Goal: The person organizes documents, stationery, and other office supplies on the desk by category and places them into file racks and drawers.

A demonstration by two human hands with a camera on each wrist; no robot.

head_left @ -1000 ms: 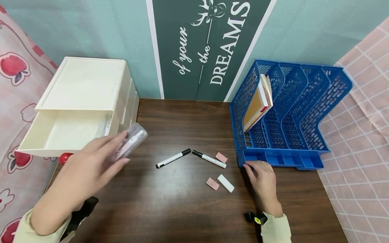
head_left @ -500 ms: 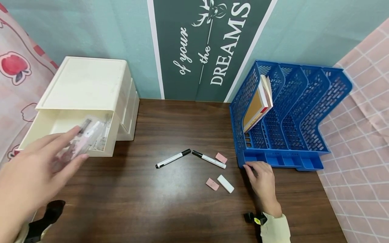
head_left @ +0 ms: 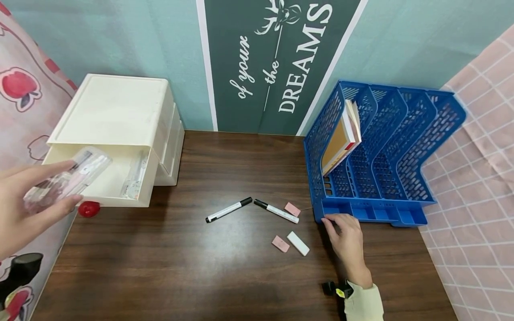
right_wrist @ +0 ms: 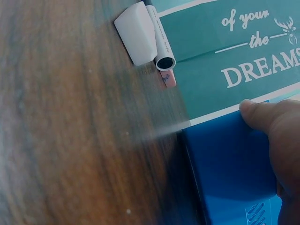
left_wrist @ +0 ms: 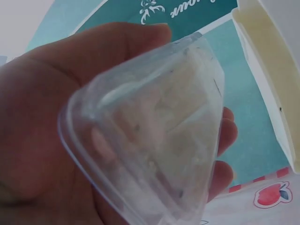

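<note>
At the left edge of the head view, my left hand [head_left: 14, 207] holds a clear plastic case [head_left: 89, 166] between thumb and fingers. Pinkish contents show faintly through it; their kind is unclear. The case is over the front left part of the pulled-out white drawer [head_left: 132, 201]. In the left wrist view the case [left_wrist: 159, 122] lies across my palm. My right hand [head_left: 347, 238] grips the front left corner of a blue file rack [head_left: 373, 215], its thumb [right_wrist: 255, 115] on the rack's front in the right wrist view.
Another clear item [head_left: 134, 178] lies in the drawer of the white cabinet [head_left: 108, 109]. Two markers [head_left: 229, 210], two pink erasers [head_left: 280, 243] and a white eraser [head_left: 298, 243] lie on the brown table [head_left: 192, 276]. A book [head_left: 339, 140] stands in the rack's leftmost slot.
My left hand has carried the clear case leftward, from beside the cabinet, across the drawer to its left end. The right hand and rack have not visibly moved.
</note>
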